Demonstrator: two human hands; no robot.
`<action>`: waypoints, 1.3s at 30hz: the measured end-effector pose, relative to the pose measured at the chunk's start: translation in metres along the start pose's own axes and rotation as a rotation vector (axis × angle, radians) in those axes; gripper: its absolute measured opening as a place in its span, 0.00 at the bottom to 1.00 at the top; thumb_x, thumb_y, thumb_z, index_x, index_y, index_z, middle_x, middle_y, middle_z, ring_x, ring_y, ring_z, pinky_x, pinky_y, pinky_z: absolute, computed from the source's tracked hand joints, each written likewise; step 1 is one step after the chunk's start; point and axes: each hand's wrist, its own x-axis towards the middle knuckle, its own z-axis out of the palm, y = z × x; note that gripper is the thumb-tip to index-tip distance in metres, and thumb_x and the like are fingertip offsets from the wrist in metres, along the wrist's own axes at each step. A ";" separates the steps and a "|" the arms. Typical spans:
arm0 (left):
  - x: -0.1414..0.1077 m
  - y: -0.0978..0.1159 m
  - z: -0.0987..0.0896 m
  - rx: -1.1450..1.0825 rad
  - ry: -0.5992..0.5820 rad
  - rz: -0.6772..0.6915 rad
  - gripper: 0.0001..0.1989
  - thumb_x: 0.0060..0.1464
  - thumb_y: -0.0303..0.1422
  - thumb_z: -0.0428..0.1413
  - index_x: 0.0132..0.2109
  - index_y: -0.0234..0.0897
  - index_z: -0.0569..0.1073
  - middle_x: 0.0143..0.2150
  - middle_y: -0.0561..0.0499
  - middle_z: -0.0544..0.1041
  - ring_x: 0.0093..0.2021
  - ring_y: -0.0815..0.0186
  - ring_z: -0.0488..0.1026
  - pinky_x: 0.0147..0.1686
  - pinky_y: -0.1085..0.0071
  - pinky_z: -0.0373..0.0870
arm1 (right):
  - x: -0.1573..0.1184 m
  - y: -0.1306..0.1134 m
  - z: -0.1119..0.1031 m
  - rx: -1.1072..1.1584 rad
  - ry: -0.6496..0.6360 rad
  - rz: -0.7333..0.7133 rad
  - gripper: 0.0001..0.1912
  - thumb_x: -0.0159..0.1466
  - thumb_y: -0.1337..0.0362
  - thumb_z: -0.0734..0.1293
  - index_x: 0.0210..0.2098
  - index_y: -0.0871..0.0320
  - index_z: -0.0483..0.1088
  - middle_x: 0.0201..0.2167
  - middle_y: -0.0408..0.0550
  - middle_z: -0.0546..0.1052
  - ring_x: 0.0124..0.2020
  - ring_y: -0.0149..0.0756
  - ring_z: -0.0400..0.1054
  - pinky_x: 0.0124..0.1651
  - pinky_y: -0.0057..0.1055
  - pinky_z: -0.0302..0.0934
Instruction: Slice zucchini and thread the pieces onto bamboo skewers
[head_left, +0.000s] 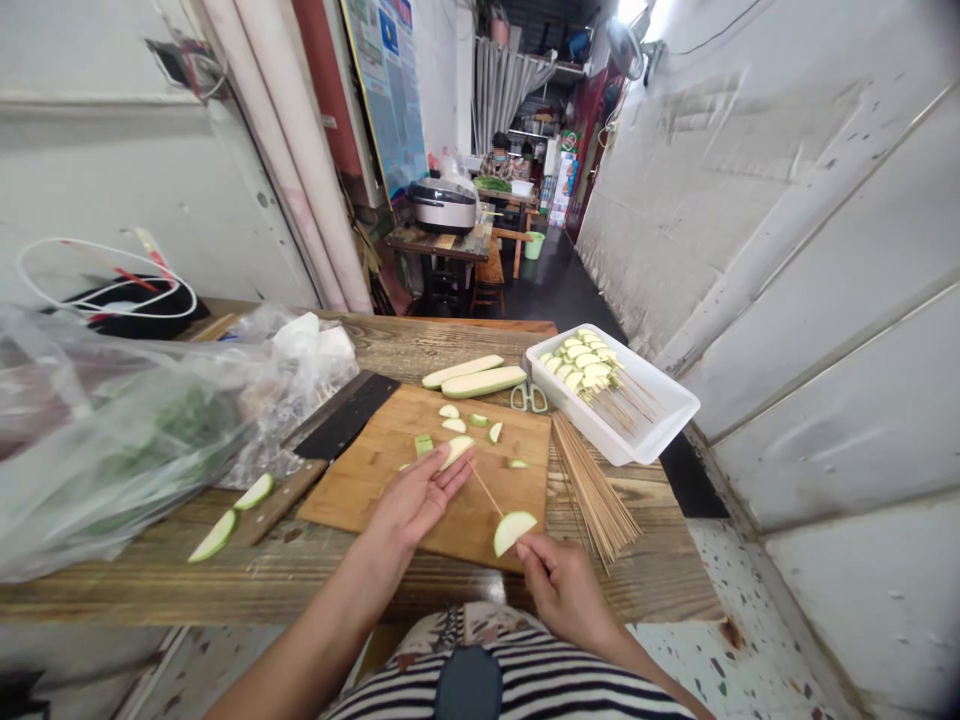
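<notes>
My left hand (pixel 420 500), palm up with its fingers fairly straight, holds a half-round zucchini slice (pixel 456 450) at its fingertips over the cutting board (pixel 480 515). My right hand (pixel 561 580) is closed on a thin wooden skewer (pixel 487 490), by a larger zucchini slice (pixel 515 533) that sits on it. The skewer's far tip is near the fingers of my left hand; whether it touches the held slice, I cannot tell. Several small slices and a green offcut (pixel 424 443) lie on the board. Two long zucchini halves (pixel 484 381) rest behind it.
A cleaver (pixel 345 418) lies along the board's left edge, near two slices (pixel 214 535). Loose skewers (pixel 600 495) and scissors (pixel 529 397) are at the right. A white tray (pixel 664 415) holds skewered slices. Plastic bags (pixel 135 440) cover the table's left side.
</notes>
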 end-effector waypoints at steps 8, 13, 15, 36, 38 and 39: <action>-0.001 -0.001 -0.001 0.049 -0.039 0.026 0.05 0.54 0.21 0.51 0.32 0.30 0.71 0.41 0.41 0.78 0.44 0.60 0.76 0.48 0.64 0.72 | -0.002 0.001 0.003 0.011 0.002 -0.002 0.13 0.66 0.67 0.54 0.26 0.57 0.64 0.19 0.40 0.65 0.21 0.29 0.59 0.25 0.25 0.47; -0.004 -0.001 0.000 0.052 -0.041 0.033 0.04 0.54 0.21 0.52 0.32 0.29 0.71 0.41 0.40 0.78 0.43 0.59 0.76 0.47 0.63 0.72 | -0.001 0.000 0.002 0.010 -0.009 -0.004 0.13 0.66 0.67 0.54 0.26 0.57 0.64 0.19 0.40 0.65 0.21 0.29 0.59 0.25 0.24 0.47; -0.005 -0.002 0.000 0.051 -0.040 0.033 0.04 0.53 0.21 0.52 0.32 0.29 0.70 0.40 0.40 0.78 0.43 0.59 0.76 0.47 0.63 0.72 | 0.000 -0.001 0.002 0.007 -0.005 -0.005 0.13 0.65 0.67 0.54 0.25 0.57 0.63 0.19 0.40 0.64 0.21 0.29 0.59 0.25 0.24 0.47; -0.010 -0.007 0.000 0.148 -0.078 0.011 0.06 0.54 0.21 0.51 0.37 0.28 0.72 0.39 0.39 0.79 0.40 0.59 0.77 0.43 0.65 0.74 | 0.000 0.001 0.000 -0.010 -0.030 0.019 0.13 0.65 0.67 0.54 0.25 0.57 0.62 0.18 0.38 0.61 0.19 0.28 0.56 0.24 0.24 0.45; -0.012 -0.009 0.001 0.144 -0.078 0.006 0.06 0.54 0.21 0.51 0.37 0.28 0.72 0.38 0.40 0.79 0.39 0.60 0.78 0.43 0.64 0.74 | 0.000 0.000 0.000 -0.012 -0.029 0.019 0.13 0.65 0.67 0.54 0.25 0.57 0.62 0.18 0.38 0.61 0.19 0.28 0.56 0.24 0.24 0.44; -0.013 -0.010 0.002 0.140 -0.076 0.003 0.06 0.54 0.21 0.51 0.37 0.29 0.72 0.38 0.40 0.79 0.39 0.60 0.78 0.42 0.65 0.74 | 0.001 0.000 0.000 -0.012 -0.029 0.022 0.13 0.65 0.67 0.54 0.25 0.57 0.62 0.18 0.38 0.60 0.19 0.28 0.56 0.24 0.25 0.44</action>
